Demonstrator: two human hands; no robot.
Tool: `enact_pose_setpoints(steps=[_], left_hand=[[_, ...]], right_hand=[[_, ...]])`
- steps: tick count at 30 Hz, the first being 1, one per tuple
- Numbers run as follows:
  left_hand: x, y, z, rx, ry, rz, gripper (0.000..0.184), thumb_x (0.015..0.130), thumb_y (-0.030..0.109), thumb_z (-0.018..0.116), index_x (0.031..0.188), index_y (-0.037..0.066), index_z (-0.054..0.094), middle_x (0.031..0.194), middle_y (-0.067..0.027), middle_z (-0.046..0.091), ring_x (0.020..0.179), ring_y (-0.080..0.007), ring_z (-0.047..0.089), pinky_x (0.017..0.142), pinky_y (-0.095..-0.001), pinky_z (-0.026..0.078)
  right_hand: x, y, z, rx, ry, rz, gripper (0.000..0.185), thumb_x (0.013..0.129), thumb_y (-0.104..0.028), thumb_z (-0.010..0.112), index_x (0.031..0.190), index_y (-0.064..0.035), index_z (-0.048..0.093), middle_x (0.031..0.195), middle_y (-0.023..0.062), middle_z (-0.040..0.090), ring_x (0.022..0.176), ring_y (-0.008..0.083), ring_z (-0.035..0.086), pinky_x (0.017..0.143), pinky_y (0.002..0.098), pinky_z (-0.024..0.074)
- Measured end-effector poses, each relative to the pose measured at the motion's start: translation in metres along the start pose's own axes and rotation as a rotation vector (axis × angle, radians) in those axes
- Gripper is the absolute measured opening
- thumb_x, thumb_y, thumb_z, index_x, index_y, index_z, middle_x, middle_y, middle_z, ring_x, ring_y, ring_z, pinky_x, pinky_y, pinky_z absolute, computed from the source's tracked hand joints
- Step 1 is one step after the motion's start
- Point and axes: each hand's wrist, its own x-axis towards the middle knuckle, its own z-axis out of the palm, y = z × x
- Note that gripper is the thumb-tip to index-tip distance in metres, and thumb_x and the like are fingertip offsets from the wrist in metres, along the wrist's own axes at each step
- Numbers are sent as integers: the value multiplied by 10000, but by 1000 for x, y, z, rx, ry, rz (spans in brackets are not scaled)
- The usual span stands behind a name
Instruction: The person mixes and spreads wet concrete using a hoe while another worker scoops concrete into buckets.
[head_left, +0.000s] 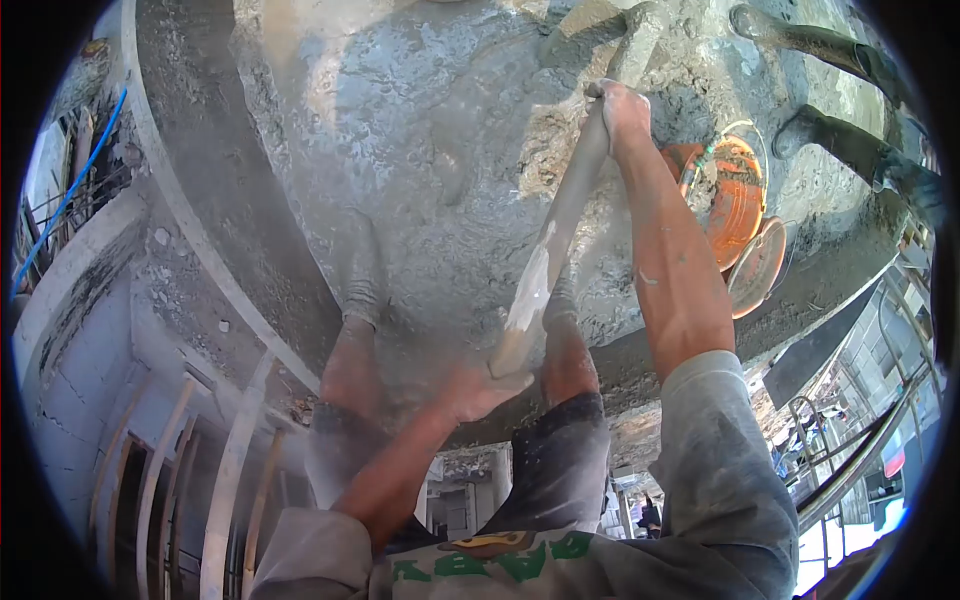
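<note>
A long wooden handle (548,245), coated with grey cement, runs up and to the right across the middle of the view. My right hand (622,108) is wrapped round its upper part. Near its lower end is my left hand (478,390), slightly blurred, with the handle's end against the palm and fingers. The handle's far end reaches into wet grey cement (430,150), where a muddy tool head (640,30) partly shows. Right of my right forearm lie orange buckets (738,205), smeared with cement.
My feet stand in the wet cement. Another person's muddy boots (840,140) and legs are at the upper right. A curved concrete edge (190,225) runs down the left. Wooden bars (232,480) stand at lower left, a blue hose (75,185) at far left.
</note>
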Motion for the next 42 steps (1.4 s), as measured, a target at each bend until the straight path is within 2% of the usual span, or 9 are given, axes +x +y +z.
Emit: enact_pose_setpoints(steps=[6,9,12,18,21,24,26,30,42], left_hand=[[-37,-19,2,184,27,25,481,721,469,658,951,47,638,872,-227,628,872,-356,613,784,-422,461],[-59,-60,-18,358,-231,-314,531,718,537,629,950,59,645,841,-206,640,843,-369,614,761,-420,472],[-95,-52,-10,358,-83,-129,575,721,581,595,962,61,648,833,-184,650,827,-362,620,737,-406,480],[-177,-77,-7,154,-58,-353,460,723,432,656,917,15,641,743,-143,638,718,-214,630,661,-332,479],[-197,-53,-32,-59,-95,-645,451,752,401,642,908,-22,625,737,-113,633,734,-201,620,681,-318,468],[-225,-43,-22,-255,-116,-663,408,782,345,630,928,-35,604,787,-82,630,711,-163,592,662,-285,447],[-233,-54,-14,-110,3,-432,367,788,323,629,926,-16,600,808,-80,627,685,-146,584,618,-274,446],[-222,-11,-31,-362,-235,-634,478,786,360,640,1033,-35,535,795,-62,601,711,-165,568,666,-286,442],[-248,108,58,625,-683,-210,707,704,570,617,1087,-13,507,911,-232,619,858,-376,603,736,-403,453]], right_hand=[[-20,30,17,-31,-16,79,282,765,-198,569,904,44,603,719,139,560,504,257,567,460,360,491],[-54,88,19,84,28,187,267,759,-211,562,883,24,585,708,131,547,482,257,552,454,364,485],[-65,124,11,110,9,297,246,746,-206,565,868,8,566,704,132,532,507,252,555,449,380,479],[-141,214,38,68,-124,472,254,763,-219,554,850,19,575,723,141,551,615,264,588,520,394,501],[-172,304,77,-329,-207,229,288,752,-228,555,841,41,612,779,163,612,643,264,607,600,389,490],[-193,306,71,-145,-149,684,287,750,-221,562,849,39,632,792,152,633,670,265,614,636,381,485],[-158,295,87,2,-167,704,243,751,-210,571,816,15,634,764,137,623,663,267,609,621,384,482],[-184,407,73,18,-228,735,188,792,-231,562,755,-56,501,638,146,519,539,290,545,494,466,489],[-205,135,-145,519,-147,495,272,820,-294,509,967,-65,501,769,118,520,588,256,549,536,397,509]])
